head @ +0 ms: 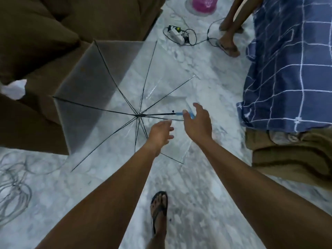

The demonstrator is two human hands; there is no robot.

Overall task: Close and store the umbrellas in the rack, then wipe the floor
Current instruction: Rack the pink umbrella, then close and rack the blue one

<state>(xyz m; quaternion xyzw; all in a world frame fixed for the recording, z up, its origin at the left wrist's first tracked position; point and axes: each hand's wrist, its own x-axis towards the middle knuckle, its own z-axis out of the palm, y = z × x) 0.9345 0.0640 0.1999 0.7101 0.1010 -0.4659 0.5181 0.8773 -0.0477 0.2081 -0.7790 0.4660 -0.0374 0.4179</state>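
Observation:
An open transparent umbrella (pixel 100 90) with black ribs lies on its side on the marble floor (pixel 197 186), its canopy leaning against the brown sofa. Its black shaft ends in a blue handle (pixel 179 113) that points toward me. My right hand (pixel 197 123) hovers over the handle with fingers spread, just touching or nearly touching it. My left hand (pixel 159 134) reaches out beside the shaft, fingers apart and holding nothing. No rack is in view.
A brown sofa (pixel 45 42) fills the left. A bed with a blue checked sheet (pixel 291 69) stands right, brown cloth (pixel 291 153) below it. A power strip with cables (pixel 177 35) and another person's feet (pixel 228 45) lie ahead. A pink basket (pixel 203 4) is beyond. Grey cables (pixel 12 184) lie left.

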